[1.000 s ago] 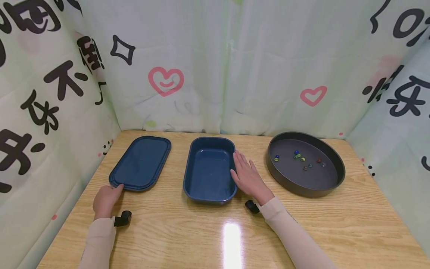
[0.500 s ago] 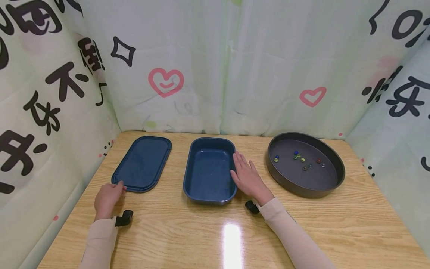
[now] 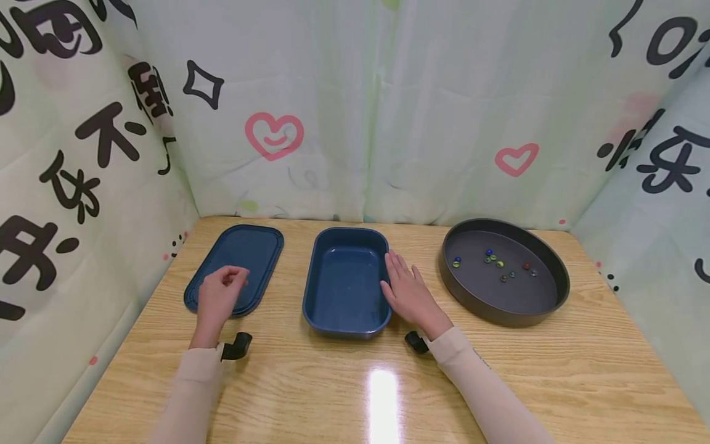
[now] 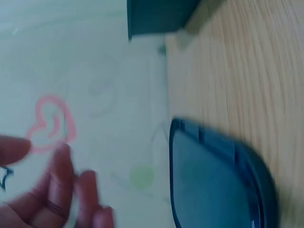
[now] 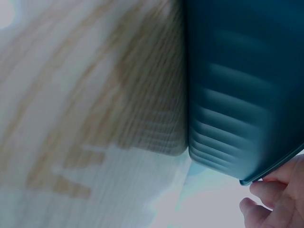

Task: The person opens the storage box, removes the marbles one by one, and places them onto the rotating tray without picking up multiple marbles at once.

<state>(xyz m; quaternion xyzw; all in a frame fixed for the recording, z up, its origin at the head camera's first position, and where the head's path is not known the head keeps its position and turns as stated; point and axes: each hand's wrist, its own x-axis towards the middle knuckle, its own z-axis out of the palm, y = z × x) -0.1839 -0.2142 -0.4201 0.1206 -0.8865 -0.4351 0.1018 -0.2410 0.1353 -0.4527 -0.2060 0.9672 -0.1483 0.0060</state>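
My left hand is over the near part of a flat dark blue lid, its fingers loosely bent with nothing between them. In the left wrist view a gap shows between thumb and fingers, and the lid lies apart from them. A deep dark blue rectangular box stands upright at the middle of the table with its top uncovered. Along its right rim rests my right hand, fingers straight. The right wrist view shows those fingertips at the rim of the box.
A round dark grey pan stands on the right of the wooden table, with several small glass marbles spread over its bottom. Printed curtains close off the back and both sides.
My left hand has let go of the lid's near left corner, then risen and moved right over the lid. Earlier the lid shifted slightly right. My right hand stays at the box.
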